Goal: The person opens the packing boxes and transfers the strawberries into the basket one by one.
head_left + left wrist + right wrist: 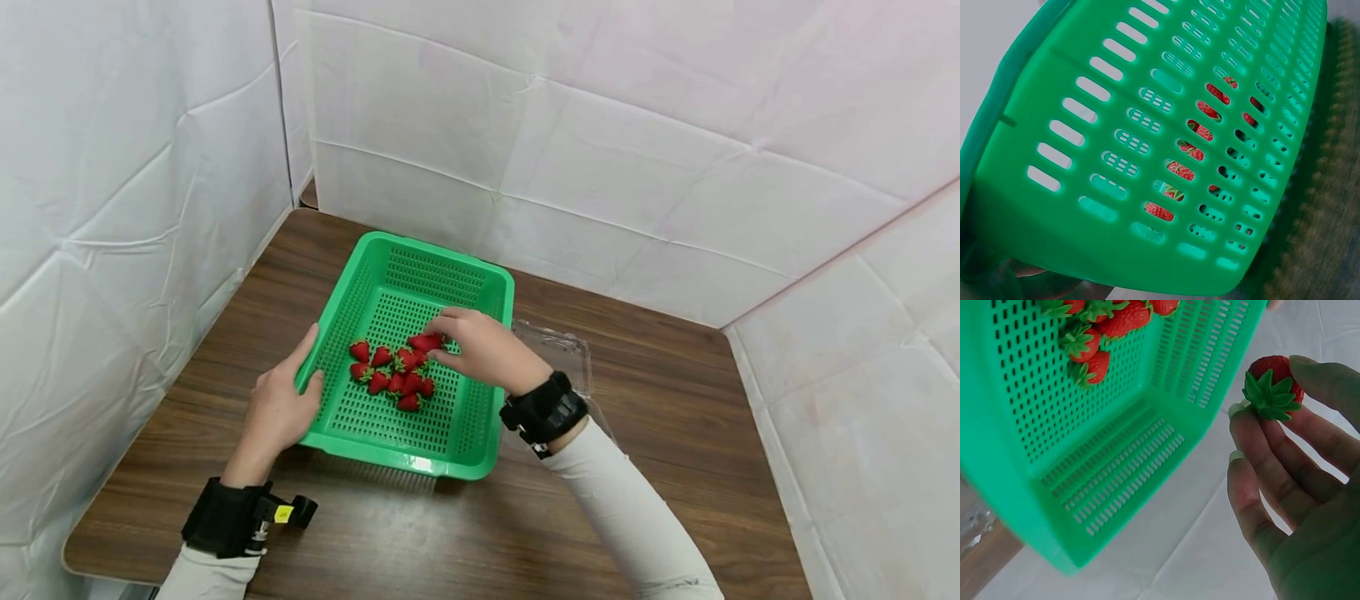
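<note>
The left hand [281, 404] grips the near-left rim of the green basket [390, 275], thumb over the edge and fingers beneath, holding that perforated tray on the brown bench [675, 400]. The right hand [480, 346] is inside the basket, fingers and thumb pinched around 1 strawberry [426, 341], just above the heap. In the right wrist view that berry [1275, 384] sits between fingertips [1244, 422] and thumb, green leafy cap facing the camera. The rest of the strawberries [392, 375] lie bunched together on the basket floor, near its middle, touching one another. Through the slots of the basket wall [1116, 112] in the left wrist view, red fruit [1182, 169] shows in patches. A clear plastic container [558, 346] lies on the bench just beside the basket's right side, partly behind the right wrist. White sheeting [637, 125] walls the bench in.
</note>
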Tool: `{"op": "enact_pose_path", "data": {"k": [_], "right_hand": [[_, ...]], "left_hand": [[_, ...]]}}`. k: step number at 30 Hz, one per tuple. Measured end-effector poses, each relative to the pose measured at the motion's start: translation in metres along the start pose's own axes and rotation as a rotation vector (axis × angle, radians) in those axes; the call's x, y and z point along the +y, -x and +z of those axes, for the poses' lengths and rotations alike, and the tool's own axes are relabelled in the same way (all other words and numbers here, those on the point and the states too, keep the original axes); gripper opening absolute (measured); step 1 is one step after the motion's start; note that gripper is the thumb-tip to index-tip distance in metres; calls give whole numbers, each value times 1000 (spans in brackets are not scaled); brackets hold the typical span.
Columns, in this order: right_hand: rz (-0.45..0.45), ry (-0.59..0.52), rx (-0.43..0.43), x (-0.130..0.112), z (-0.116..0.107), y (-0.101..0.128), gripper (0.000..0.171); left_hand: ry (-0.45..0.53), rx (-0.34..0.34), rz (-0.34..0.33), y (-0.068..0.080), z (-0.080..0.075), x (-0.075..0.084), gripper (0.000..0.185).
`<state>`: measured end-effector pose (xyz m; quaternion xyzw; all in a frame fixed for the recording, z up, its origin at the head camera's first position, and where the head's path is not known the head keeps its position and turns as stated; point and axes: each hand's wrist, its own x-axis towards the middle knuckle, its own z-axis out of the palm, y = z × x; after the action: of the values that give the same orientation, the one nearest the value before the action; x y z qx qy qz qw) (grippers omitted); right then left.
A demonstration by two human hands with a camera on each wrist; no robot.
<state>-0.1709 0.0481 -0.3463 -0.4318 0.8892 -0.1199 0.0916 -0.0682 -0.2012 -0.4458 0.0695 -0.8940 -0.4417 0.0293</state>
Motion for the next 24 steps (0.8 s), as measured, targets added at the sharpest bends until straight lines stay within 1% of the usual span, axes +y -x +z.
{"op": "enact_pose_path", "data": {"k": [2,6,10,13,16,20,24], "right_hand": [[2,10,-41,0,1,-8,22],[19,-9,-117,2,7,-22,23],[7,11,-171,4,17,-40,16],[-18,27,-201,3,24,-51,12],[-22,41,-232,0,30,-60,13],[-7,80,-249,-3,38,-69,16],[12,93,-258,-4,47,-77,7]], "left_hand": [[-1,-5,2,0,1,0,67],[5,-3,9,0,4,-2,67],[5,7,9,0,4,-3,67],[0,6,8,0,3,-2,67],[0,3,5,0,2,-1,67],[2,1,3,0,1,-1,66],[1,-1,3,0,0,-1,67]]}}
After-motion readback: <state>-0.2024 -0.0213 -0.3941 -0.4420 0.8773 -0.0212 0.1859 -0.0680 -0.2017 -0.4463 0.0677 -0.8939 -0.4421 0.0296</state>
